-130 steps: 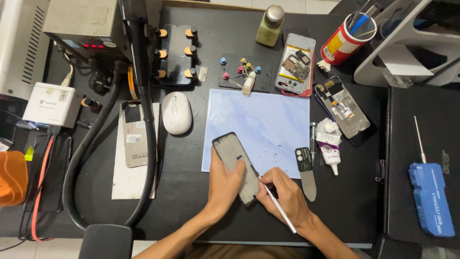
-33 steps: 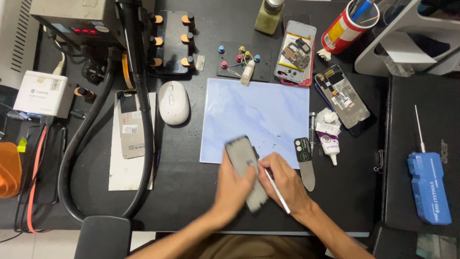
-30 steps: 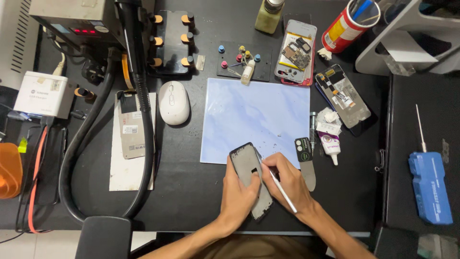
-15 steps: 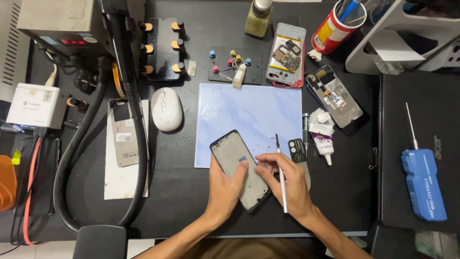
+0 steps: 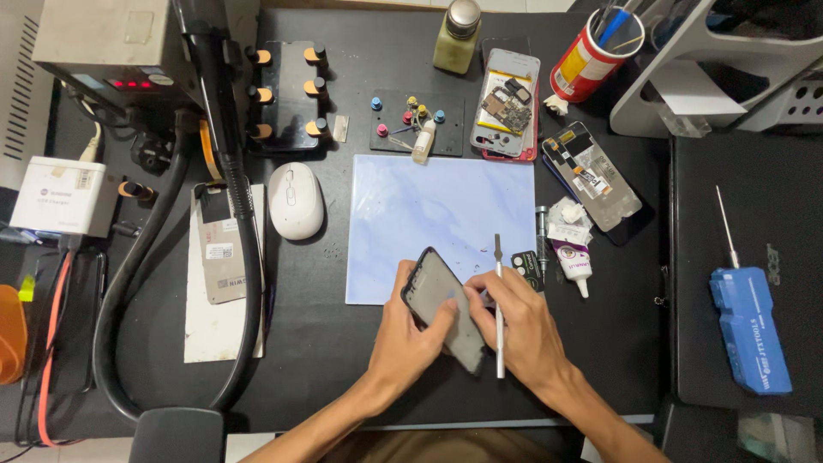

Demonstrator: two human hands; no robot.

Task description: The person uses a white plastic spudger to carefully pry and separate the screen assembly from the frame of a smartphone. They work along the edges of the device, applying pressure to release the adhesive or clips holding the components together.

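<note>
The left hand [image 5: 410, 341] grips a dark phone frame [image 5: 446, 309] from below, fingers curled round its lower edge and thumb laid on its face, while the right hand [image 5: 523, 330] pinches the frame's right side with its fingertips and keeps a thin metal tool [image 5: 498, 302] tucked upright between its fingers. The frame lies tilted between both hands, over the near edge of the pale blue mat [image 5: 411, 214]. Just right of the right hand lies a small glue tube [image 5: 574, 261], and further beyond it an opened phone [image 5: 593, 176]; up and left of the left hand sits a white mouse [image 5: 296, 200].
</note>
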